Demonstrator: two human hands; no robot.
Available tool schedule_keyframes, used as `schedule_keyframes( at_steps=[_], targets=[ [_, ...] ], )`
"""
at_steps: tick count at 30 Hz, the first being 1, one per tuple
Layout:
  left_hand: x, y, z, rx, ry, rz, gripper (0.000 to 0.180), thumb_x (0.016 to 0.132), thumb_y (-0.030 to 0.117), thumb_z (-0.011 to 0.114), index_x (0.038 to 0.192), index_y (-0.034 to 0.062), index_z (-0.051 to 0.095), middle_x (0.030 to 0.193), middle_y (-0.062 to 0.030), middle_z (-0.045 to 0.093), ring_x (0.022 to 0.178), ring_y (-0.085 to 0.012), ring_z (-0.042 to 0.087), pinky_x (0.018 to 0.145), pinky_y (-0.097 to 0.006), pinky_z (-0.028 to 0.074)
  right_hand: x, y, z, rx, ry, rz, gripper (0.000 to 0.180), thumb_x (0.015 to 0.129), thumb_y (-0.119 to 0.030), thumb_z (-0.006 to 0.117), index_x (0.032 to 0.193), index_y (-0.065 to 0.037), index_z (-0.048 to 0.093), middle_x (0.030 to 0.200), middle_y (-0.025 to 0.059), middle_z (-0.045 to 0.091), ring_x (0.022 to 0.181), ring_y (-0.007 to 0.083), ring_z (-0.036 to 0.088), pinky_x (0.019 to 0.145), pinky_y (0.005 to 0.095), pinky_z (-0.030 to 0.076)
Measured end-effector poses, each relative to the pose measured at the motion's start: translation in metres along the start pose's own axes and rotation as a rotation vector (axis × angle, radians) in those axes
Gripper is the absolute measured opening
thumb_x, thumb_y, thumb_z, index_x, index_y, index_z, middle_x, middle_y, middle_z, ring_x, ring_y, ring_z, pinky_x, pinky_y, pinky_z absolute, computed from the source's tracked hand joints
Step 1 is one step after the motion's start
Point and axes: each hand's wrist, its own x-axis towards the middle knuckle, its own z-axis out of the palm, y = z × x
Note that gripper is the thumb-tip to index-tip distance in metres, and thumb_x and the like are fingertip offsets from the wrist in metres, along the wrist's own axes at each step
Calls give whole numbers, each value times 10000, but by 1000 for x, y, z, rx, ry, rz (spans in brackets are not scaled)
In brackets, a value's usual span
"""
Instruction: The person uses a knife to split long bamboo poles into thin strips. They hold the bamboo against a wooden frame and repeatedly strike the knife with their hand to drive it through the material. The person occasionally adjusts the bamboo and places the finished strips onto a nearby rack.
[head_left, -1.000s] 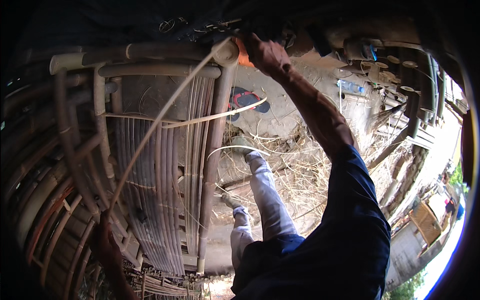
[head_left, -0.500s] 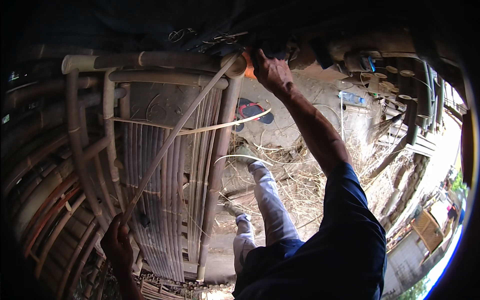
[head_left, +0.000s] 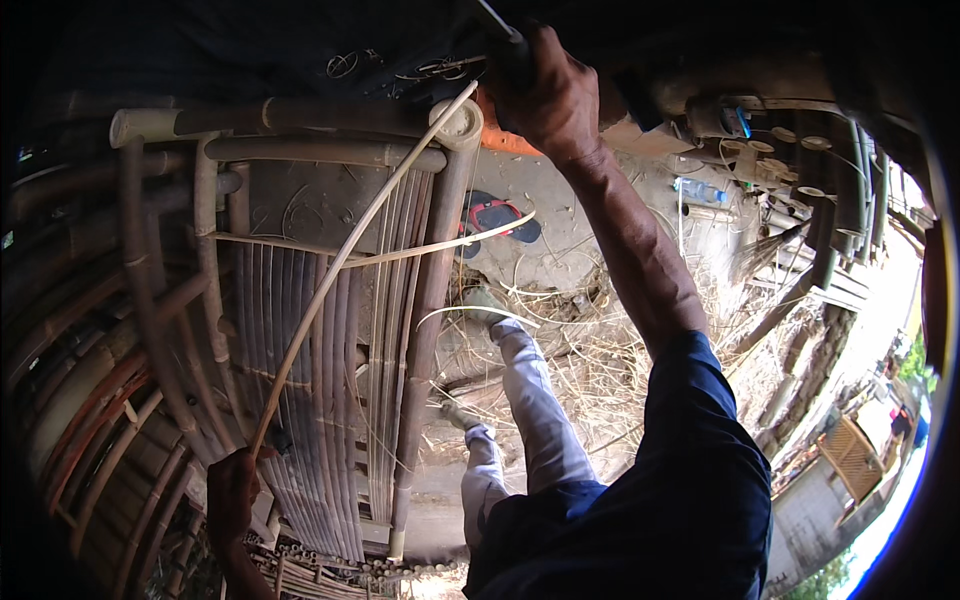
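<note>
Two hands are at work in your head view, well apart. Your right hand [head_left: 548,95] sits at the top centre of the frame, fist clenched around a dark tool handle [head_left: 510,50] whose far end is lost in shadow, just beside the pale cut end of a frame pole [head_left: 462,125]. Your left hand [head_left: 232,492] is at the lower left, fingers closed on the lower end of a cane strip [head_left: 340,270]. That strip runs taut on a slant from your left hand up to the pole end near your right hand, crossing in front of the frame [head_left: 300,152]. The frame fills the left half of the picture, with thick poles at top and sides and a panel of thin slats [head_left: 310,400] standing side by side. A second thin strip [head_left: 440,245] lies across the slats and sticks out to the right. Lower centre, your legs in pale trousers [head_left: 530,400] stretch over straw litter [head_left: 600,350], and a sandal [head_left: 497,217] lies on the ground beyond the frame.
</note>
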Motion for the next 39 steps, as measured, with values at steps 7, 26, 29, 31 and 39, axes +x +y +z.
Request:
schedule_keyframes(
  at_steps=[7,26,29,31,39],
  targets=[
    [8,-13,13,61,102,22,396,1022,342,494,1072,9,702,559,34,359,529,-65,340,500,-294,291,-142,73,-6,-311,-486,500,216,903,-174,549,1109,-112,528,753,235,662,735,448,661,621,560,501],
    [-164,-114,256,80,522,206,345,853,440,703,992,124,700,894,-61,711,809,-247,689,689,-376,536,-191,-186,-156,968,-707,1121,357,930,-425,653,1010,-85,582,741,28,603,517,128,598,422,254,476],
    [-180,-160,275,-48,508,141,342,876,473,654,989,154,699,905,-65,702,835,-271,682,712,-397,534,-176,-210,-154,820,-561,1048,338,949,-455,620,867,-128,593,674,-23,548,459,87,468,423,217,391],
    [-171,-197,294,-123,491,194,326,896,467,631,981,159,691,904,-76,690,867,-289,673,749,-412,528,-177,-164,-147,973,-663,977,380,961,-351,618,1130,-13,579,816,54,595,647,156,586,584,295,534],
    [-162,-260,335,-255,751,265,278,935,385,595,907,112,637,873,-111,634,882,-335,627,759,-461,498,-180,-250,-182,461,-543,-248,452,1003,-446,510,1179,-37,589,785,39,583,653,177,544,601,318,477]
  ],
)
